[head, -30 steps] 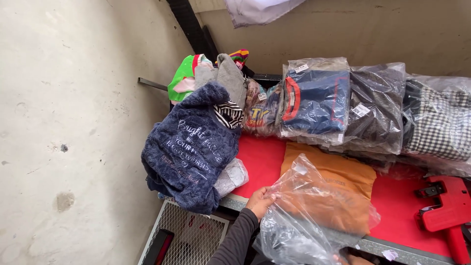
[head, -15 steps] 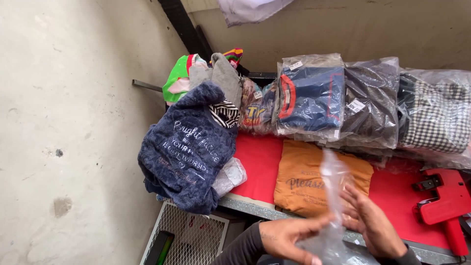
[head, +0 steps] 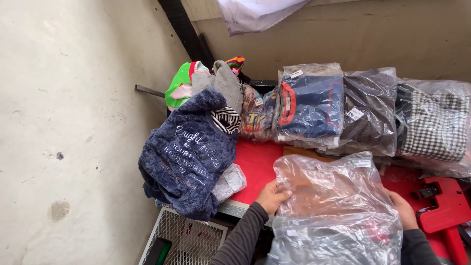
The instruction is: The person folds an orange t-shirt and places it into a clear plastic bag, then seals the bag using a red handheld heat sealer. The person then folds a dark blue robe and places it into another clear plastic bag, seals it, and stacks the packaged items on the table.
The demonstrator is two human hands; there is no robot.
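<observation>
Over the folded orange shirt (head: 297, 153) on the red table (head: 257, 159), I see my left hand (head: 271, 196) and right hand (head: 405, 210) pinching the clear plastic bag (head: 333, 206) by opposite edges, spread flat between them.

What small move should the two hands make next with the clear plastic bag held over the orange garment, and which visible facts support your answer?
Probably slide the clear plastic bag further over the orange garment. The left hand and right hand grip its two sides, it is spread flat above the garment, and an orange edge shows beyond it.
</observation>
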